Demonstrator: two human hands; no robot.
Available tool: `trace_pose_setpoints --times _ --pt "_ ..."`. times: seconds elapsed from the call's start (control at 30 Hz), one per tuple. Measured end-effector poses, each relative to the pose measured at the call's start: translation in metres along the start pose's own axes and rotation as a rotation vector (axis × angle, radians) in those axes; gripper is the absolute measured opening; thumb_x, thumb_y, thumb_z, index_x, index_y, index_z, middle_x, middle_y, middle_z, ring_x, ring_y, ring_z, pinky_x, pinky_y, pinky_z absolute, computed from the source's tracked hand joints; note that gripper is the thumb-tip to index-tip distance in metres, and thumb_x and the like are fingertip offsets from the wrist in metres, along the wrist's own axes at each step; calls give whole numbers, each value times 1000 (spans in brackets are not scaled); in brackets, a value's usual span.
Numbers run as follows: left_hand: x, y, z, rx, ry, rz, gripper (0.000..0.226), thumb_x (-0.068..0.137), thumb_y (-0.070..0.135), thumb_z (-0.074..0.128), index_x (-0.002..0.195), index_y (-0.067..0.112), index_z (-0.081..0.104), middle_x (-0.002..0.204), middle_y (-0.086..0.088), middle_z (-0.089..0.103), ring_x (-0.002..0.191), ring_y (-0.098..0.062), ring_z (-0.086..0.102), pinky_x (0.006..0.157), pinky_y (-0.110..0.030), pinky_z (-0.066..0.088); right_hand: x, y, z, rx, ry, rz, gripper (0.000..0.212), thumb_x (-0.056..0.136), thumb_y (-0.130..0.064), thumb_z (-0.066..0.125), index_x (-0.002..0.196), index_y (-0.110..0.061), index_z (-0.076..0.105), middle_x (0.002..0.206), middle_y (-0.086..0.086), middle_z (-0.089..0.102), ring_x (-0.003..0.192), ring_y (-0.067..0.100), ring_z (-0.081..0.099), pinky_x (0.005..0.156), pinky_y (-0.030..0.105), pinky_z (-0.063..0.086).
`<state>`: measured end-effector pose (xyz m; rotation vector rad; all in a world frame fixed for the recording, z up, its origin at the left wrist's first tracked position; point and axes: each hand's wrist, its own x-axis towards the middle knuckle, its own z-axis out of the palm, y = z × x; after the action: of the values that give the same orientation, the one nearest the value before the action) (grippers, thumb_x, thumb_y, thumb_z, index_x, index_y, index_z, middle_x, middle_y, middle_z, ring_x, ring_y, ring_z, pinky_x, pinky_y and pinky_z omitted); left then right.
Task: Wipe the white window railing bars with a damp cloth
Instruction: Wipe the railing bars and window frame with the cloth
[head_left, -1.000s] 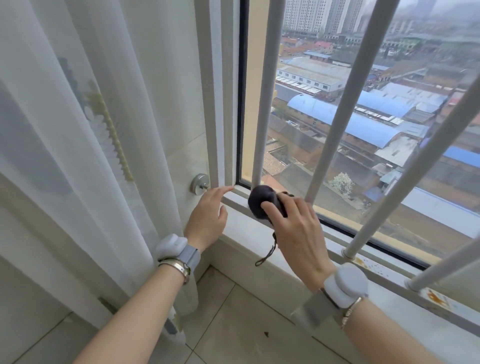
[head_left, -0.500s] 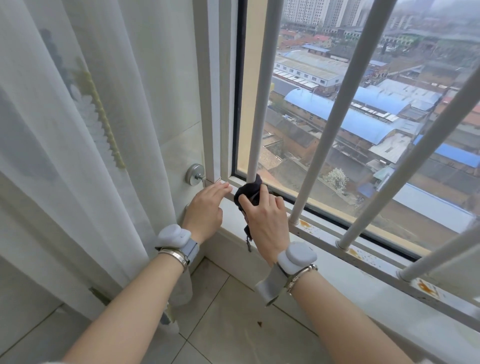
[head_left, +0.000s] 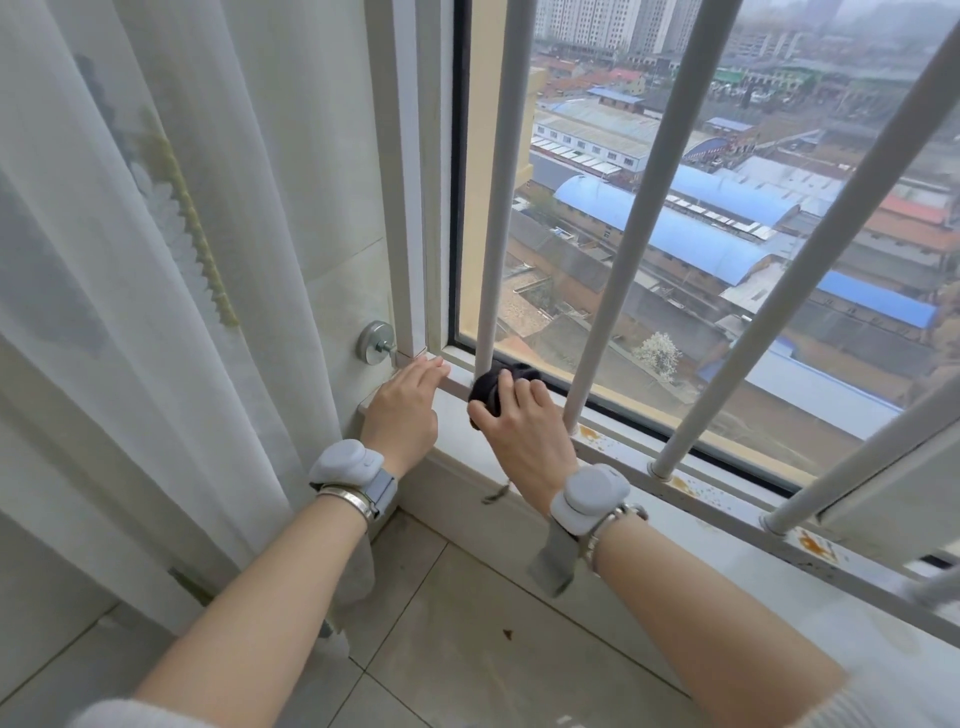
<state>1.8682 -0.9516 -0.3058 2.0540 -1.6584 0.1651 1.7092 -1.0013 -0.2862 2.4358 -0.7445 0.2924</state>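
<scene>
Nearest us, both forearms reach fwd over the tiled floor (head_left: 467, 649), each wrist w/ a grey band (head_left: 347, 464) and a metal bangle.

Right hand (head_left: 524, 421) sits low at the foot of the leftmost bar (head_left: 498, 182). Its grip is clamped on the cloth (head_left: 493, 387), a dark bunched wad: thumb on the left side, fingers curled over the top. Cloth touches the bar's base, right where bar meets sill (head_left: 701, 525). A short cord (head_left: 496, 492) hangs below the hand. Can't tell if the cloth wraps fully round the bar.

Left hand (head_left: 408, 408) lies just beside, to the left; fingers straight and together, tips resting on the frame ledge (head_left: 452, 378), holding nothing. Hands are near but apart.

Next to the left hand, a round metal knob (head_left: 375, 342) sticks out of the wall. Left of that hangs a sheer white curtain (head_left: 156, 260) w/ a pale yellow trim.

Along the sill we see orange rust spots (head_left: 810, 543) by the bar feet. Other white bars (head_left: 649, 208) rise slanted to the right. Beyond the glass: blue roofs (head_left: 670, 226), low bldgs, then tall blocks in haze.
</scene>
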Motion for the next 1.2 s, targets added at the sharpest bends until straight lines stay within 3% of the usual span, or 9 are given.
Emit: trace_pose_setpoints --times 0.2,0.3,0.47,0.67,0.8,0.9,0.97,1.07,1.2 --pt "1 6 -3 54 -22 -5 60 76 -8 47 133 10 45 143 -4 41 137 -18 30 107 -34 31 -15 10 1 -39 43 -60 24 71 -2 46 83 -20 57 87 21 63 67 27 52 69 35 33" --pt "0 10 -6 75 -57 -9 61 78 -5 45 136 11 40 147 -3 36 139 -17 25 109 -33 27 -32 20 -1 -54 72 -63 36 72 5 32 85 -19 56 76 15 58 70 27 47 70 33 40" --pt "-3 12 -11 47 -82 -27 62 82 -5 40 140 14 34 151 2 28 141 -12 18 113 -27 18 -49 26 -3 55 145 -98 26 67 4 61 85 -14 56 91 18 62 73 29 51 74 35 46" --pt "2 19 -18 42 -228 -94 61 86 5 43 144 12 24 154 0 19 142 -14 11 115 -28 11 -65 38 -17 175 160 -146 21 73 5 53 85 -12 54 80 10 56 70 27 46 69 35 46" --pt "-5 34 -25 -180 59 -104 45 83 1 46 126 11 51 129 -6 53 122 -24 45 96 -30 36 -81 45 -41 237 228 -83 35 77 7 31 90 -12 56 88 13 58 76 28 46 70 36 44" --pt "-11 54 -23 -316 162 2 40 81 -5 46 116 13 58 115 -3 61 103 -20 56 80 -24 43 -86 56 -54 326 316 169 41 67 12 56 100 -12 58 104 21 57 85 34 47 68 41 47" --pt "-11 65 -14 -321 43 80 50 81 -6 44 125 16 53 127 -2 55 116 -18 51 91 -26 43 -77 61 -61 417 322 300 46 69 8 68 107 -14 55 113 21 52 90 36 49 67 41 49" --pt "-12 68 4 -216 -108 125 63 79 -7 44 138 15 40 145 0 40 135 -16 32 111 -27 24 -59 57 -56 592 260 406 37 87 -19 62 122 -16 51 127 13 45 106 29 48 80 40 51" --pt "-15 64 11 -75 -147 153 70 77 -7 44 142 17 33 150 4 31 140 -11 21 116 -32 14 -56 44 -43 608 248 414 36 82 -11 67 116 -11 59 124 23 48 99 36 54 68 41 56"
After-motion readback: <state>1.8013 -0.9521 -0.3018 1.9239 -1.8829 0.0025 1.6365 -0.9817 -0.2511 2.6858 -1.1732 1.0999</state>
